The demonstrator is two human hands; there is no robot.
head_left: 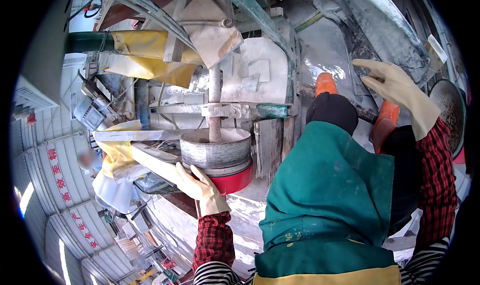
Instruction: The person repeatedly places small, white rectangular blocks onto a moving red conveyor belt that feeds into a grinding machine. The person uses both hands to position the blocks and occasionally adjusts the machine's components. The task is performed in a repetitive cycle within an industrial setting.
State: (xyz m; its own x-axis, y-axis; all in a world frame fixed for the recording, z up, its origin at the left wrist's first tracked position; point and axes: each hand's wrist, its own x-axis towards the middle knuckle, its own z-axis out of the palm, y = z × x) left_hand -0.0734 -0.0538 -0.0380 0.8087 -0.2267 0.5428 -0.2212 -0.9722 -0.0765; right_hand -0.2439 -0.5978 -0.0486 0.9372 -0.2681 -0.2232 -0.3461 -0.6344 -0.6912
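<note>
My left hand (201, 189), in a cream rubber glove, lies with its fingers stretched out at the near left side of a grey drum (215, 152). A red round base (235, 181) sits under the drum, close by the fingers; whether they touch it I cannot tell. An upright shaft (215, 82) goes down into the drum's open top. My right hand (397, 87), gloved the same way, is held out over the wet area at the right. Its fingers are apart and nothing is in them.
A metal bar (145, 135) meets the drum from the left. Yellow sheeting (150, 45) wraps a beam behind it. My orange boots (325, 84) stand on the wet floor beyond my green apron (330, 185). A round speckled pan (446, 112) is at the far right. Another person (89, 160) is far left.
</note>
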